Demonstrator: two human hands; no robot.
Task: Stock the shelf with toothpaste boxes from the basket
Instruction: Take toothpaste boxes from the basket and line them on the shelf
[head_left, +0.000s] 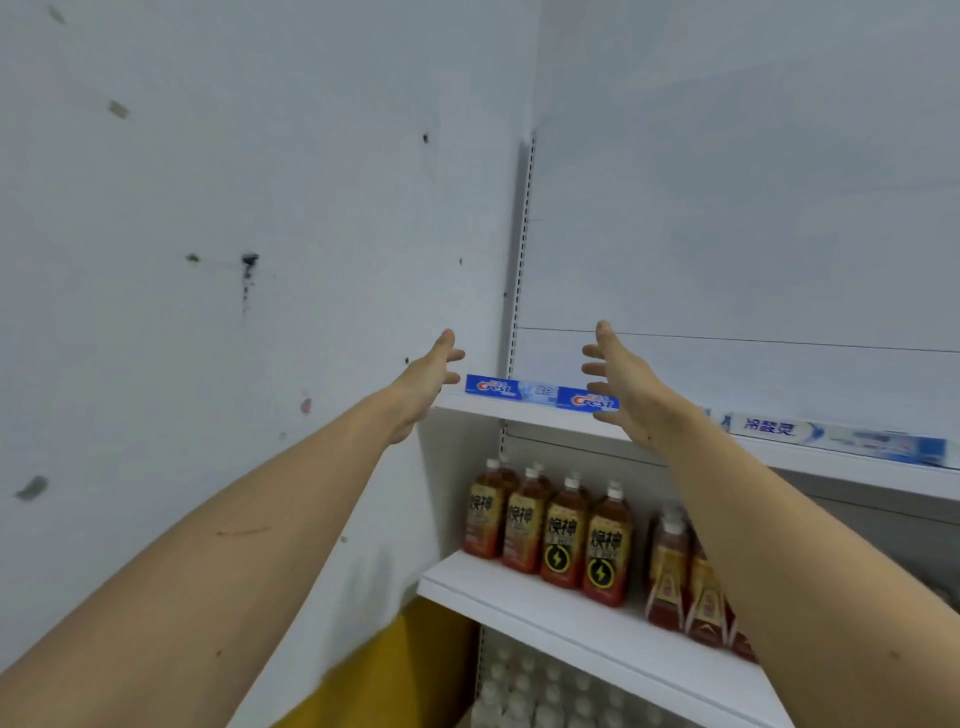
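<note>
Both arms stretched forward and up, left hand (428, 376) and right hand (626, 382) spread, palms facing

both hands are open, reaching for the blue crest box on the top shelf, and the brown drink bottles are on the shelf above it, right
Not quite: the head view shows the brown drink bottles on the shelf below the Crest box, not above. Left hand and right hand are open, either side of it.
</note>
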